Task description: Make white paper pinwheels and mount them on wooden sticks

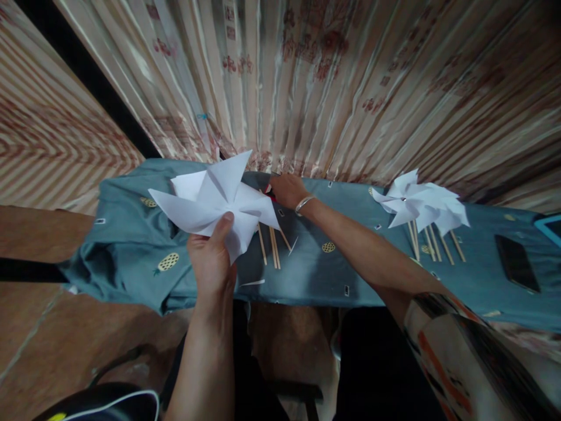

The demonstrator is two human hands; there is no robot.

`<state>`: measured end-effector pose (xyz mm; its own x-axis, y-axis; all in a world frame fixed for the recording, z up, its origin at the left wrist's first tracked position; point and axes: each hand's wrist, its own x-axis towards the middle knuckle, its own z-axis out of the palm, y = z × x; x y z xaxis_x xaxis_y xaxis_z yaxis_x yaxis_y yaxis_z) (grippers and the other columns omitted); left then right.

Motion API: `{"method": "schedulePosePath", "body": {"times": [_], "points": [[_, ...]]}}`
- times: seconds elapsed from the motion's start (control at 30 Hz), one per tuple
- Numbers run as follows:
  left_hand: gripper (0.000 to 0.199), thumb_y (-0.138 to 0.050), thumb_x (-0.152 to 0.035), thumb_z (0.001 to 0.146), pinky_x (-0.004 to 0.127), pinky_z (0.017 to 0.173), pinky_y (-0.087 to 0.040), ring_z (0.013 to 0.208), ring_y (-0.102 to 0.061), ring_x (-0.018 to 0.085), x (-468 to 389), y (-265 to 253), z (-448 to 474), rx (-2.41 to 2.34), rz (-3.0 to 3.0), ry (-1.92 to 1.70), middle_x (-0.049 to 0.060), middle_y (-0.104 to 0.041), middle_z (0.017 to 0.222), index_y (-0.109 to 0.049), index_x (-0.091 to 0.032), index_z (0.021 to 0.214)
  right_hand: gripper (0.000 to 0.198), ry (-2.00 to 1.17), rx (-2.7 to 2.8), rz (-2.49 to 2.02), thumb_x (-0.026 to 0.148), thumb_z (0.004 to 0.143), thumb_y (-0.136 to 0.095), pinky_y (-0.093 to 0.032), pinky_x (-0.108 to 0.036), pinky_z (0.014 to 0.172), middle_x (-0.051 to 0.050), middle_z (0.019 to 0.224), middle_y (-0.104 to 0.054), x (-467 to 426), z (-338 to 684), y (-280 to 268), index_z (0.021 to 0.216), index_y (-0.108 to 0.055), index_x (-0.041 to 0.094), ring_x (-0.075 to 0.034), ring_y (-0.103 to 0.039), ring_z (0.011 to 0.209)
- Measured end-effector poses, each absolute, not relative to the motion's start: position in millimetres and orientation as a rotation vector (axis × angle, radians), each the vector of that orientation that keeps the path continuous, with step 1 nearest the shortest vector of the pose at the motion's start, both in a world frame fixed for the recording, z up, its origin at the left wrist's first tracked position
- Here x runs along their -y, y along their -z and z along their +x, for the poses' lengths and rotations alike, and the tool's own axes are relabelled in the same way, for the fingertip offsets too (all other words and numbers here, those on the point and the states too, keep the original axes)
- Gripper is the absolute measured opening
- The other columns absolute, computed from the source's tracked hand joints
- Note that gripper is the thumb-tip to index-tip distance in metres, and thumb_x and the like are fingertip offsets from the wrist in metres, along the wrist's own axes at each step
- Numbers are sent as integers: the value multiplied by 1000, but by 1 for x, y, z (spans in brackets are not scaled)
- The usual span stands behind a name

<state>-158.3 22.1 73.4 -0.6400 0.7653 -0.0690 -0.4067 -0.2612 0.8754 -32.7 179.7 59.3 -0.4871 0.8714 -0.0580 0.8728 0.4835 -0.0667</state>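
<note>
My left hand (210, 251) is closed on a white paper pinwheel (228, 204), with the thumb pressed near its centre and the fingers underneath. The blades are folded in and stand out around the middle. My right hand (288, 190), with a silver bracelet at the wrist, reaches to the table's far side, just right of the pinwheel. Its fingers are curled at a small red thing (269, 189), too hidden to name. Several thin wooden sticks (274, 248) lie on the cloth beneath and beside the pinwheel.
A teal cloth with pineapple prints (307, 275) covers the narrow table. To the right lie several finished pinwheels (423, 202) on sticks, a dark phone (517, 263) and a blue-edged object (550, 227). Paper scraps (253, 283) lie near the front edge. A curtain (280, 88) hangs behind.
</note>
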Motion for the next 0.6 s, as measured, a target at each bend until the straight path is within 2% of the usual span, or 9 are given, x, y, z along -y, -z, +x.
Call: {"method": "schedulePosePath", "body": {"times": [0.2, 0.33, 0.43, 0.5, 0.6], "points": [[30, -82, -23, 58, 33, 87, -56, 91, -72, 22, -24, -74, -151, -1212, 472, -1949, 6, -78, 92, -74, -17, 86, 20, 364, -2813, 1805, 15, 91, -54, -48, -39, 93, -20, 106, -75, -184, -22, -62, 97, -72, 9, -30, -68, 106], [32, -84, -23, 57, 32, 85, -57, 90, -72, 22, -25, -75, -144, -1216, 483, -1910, 7, -78, 91, -75, -15, 86, 23, 840, -2881, 2006, 26, 93, -53, -54, -29, 73, -9, 84, -77, -174, 7, -53, 87, -70, 12, -17, -71, 76], [30, -84, -23, 56, 31, 84, -58, 89, -72, 21, -26, -74, -134, -1227, 512, -1869, 6, -78, 89, -75, -16, 83, 28, 1041, -2860, 2133, 35, 94, -50, -54, -24, 63, -6, 80, -76, -145, 49, -39, 89, -69, 14, -13, -69, 67], [26, -85, -22, 57, 30, 85, -57, 89, -72, 21, -26, -72, -126, -1226, 543, -1830, 5, -78, 90, -75, -16, 81, 30, 1077, -2814, 2227, 39, 93, -51, -54, -24, 60, -5, 75, -75, -119, 83, -30, 84, -68, 15, -13, -68, 63], [25, -85, -23, 60, 30, 85, -56, 88, -72, 20, -27, -67, -114, -1216, 604, -1763, 3, -78, 88, -75, -17, 83, 26, 971, -2712, 2353, 38, 89, -56, -50, -25, 56, -3, 67, -71, -81, 126, -24, 80, -69, 18, -15, -65, 58]]}}
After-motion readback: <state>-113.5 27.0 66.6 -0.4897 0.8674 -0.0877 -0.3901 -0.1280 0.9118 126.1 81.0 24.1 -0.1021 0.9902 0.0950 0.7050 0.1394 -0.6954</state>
